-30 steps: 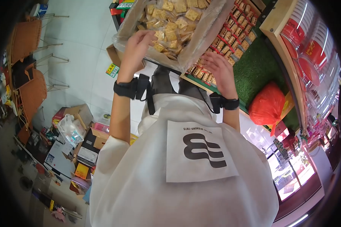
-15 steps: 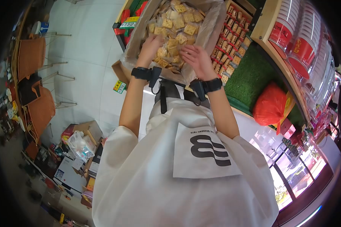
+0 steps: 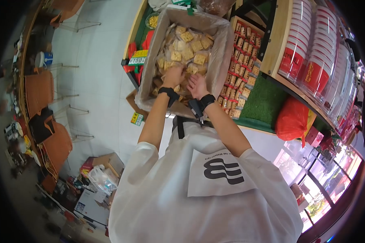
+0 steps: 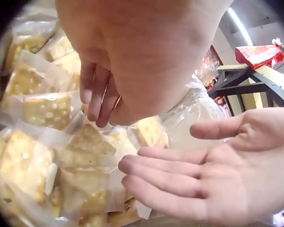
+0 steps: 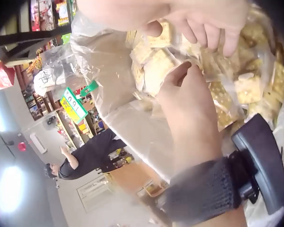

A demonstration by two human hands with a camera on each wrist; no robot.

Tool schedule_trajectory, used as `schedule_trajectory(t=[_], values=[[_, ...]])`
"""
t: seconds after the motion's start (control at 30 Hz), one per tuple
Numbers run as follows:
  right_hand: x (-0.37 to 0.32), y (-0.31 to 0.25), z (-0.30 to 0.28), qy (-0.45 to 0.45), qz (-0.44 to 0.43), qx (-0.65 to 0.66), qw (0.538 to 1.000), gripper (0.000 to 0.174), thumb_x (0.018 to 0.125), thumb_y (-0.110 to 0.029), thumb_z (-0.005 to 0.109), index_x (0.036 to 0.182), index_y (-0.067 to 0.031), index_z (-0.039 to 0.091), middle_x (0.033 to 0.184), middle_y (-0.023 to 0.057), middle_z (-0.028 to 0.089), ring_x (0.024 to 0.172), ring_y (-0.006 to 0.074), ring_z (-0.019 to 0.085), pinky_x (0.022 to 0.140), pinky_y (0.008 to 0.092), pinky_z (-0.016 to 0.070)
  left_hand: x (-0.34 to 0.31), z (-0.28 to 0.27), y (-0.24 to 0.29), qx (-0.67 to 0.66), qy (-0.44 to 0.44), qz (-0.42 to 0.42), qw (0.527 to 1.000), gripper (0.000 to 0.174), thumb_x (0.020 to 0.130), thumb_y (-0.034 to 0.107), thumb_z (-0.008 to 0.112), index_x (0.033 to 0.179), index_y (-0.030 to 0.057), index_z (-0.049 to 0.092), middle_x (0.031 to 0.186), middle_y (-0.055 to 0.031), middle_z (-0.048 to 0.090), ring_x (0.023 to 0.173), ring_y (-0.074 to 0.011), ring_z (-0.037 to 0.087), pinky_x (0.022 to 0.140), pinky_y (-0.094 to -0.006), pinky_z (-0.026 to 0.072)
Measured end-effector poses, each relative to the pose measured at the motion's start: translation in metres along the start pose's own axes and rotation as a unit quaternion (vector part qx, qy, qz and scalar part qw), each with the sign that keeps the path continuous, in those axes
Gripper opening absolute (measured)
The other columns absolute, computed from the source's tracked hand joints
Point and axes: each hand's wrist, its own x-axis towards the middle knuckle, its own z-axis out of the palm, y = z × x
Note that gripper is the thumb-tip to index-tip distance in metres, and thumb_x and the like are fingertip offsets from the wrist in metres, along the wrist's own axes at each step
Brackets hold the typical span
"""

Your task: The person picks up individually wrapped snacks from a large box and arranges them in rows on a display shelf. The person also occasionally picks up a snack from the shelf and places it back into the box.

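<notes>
Left hand (image 3: pixel 174 76) and right hand (image 3: pixel 196 85) now down among wrapped crackers (image 3: pixel 186 46), fingers loose, nothing held.

Brightly, evenly lit from above, with a white ceiling strip light (image 4: pixel 237 23) blown out and sheen on the crinkled clear plastic liner (image 5: pixel 109 56). Bent by fisheye, black around the head view's rim. Soft and blurred nearest both wrist lenses.

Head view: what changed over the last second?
The left hand and right hand left the near edge of the plastic-lined box and went down into the wrapped crackers. The left hand's fingers now curl over the packets, with no grip visible; the right hand lies open beside it. The box looks farther from the camera. The red bag is unchanged.
</notes>
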Motion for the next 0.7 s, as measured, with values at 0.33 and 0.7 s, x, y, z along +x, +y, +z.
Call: schedule_trajectory(t=[0.33, 0.7], values=[[0.031, -0.012, -0.008, 0.014, 0.07, -0.056, 0.996, 0.076, 0.095, -0.05, 0.036, 0.148, -0.0016, 0.014, 0.156, 0.0139, 0.014, 0.143, 0.0265, 0.017, 0.112, 0.043, 0.0232, 0.007, -0.001, 0.018, 0.131, -0.039, 0.012, 0.991, 0.03, 0.066, 0.013, 0.065, 0.094, 0.0029, 0.062, 0.09, -0.0143, 0.065, 0.089, -0.0318, 0.062, 0.078, -0.0399, 0.049], [0.033, -0.019, 0.01, 0.055, 0.12, -0.101, 0.986, 0.066, 0.094, -0.05, 0.039, 0.139, -0.0023, 0.032, 0.137, 0.0148, 0.04, 0.121, 0.0292, 0.043, 0.105, 0.0419, 0.0334, -0.005, 0.001, 0.015, 0.204, -0.053, 0.024, 0.977, 0.031, 0.065, 0.011, 0.069, 0.094, 0.0029, 0.064, 0.098, -0.013, 0.063, 0.097, -0.0293, 0.059, 0.087, -0.039, 0.0455]])
